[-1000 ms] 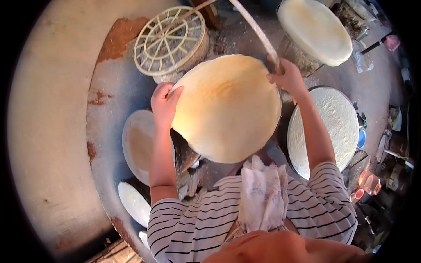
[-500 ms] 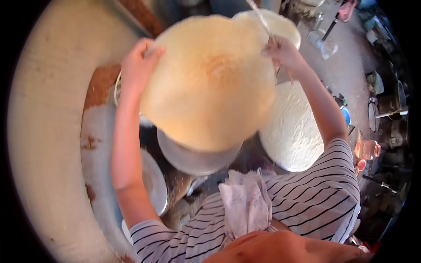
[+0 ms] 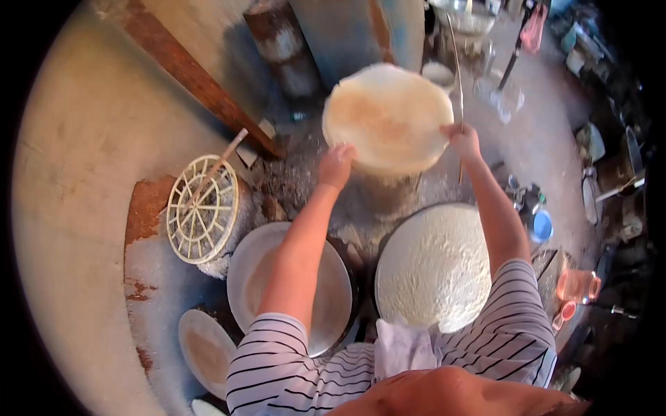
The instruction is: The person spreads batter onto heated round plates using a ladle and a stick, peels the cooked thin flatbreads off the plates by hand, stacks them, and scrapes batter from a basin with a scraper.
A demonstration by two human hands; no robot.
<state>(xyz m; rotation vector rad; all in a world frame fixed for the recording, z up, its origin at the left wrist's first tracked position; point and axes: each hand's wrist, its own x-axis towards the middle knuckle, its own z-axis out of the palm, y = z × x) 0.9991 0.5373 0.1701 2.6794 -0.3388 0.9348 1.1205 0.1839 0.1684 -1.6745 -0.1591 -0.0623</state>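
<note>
A large, thin round flatbread (image 3: 388,114), pale with a browned middle, is stretched out ahead of me over a round pale stack or support whose detail is hidden. My left hand (image 3: 337,165) is closed on its near left edge. At its right edge my right hand (image 3: 463,141) pinches the bread and also holds a long thin stick (image 3: 456,69) that points upward past the rim. Nearer to me, below my right forearm, lies a wide round griddle covered in lumpy pale batter (image 3: 430,270). Beneath my left forearm is a bare round griddle (image 3: 336,295).
At the left stands a cream slatted round rack (image 3: 201,211) with a wooden stick on it. A smaller round pan (image 3: 208,350) sits lower left. A rusty beam (image 3: 201,76) and a drum (image 3: 281,48) are behind. On the right are a blue cup (image 3: 541,225) and a pinkish jar (image 3: 578,286).
Both hands have carried the flatbread forward, away from my body, and lowered it over the round support. The left griddle and the slatted rack are now uncovered.
</note>
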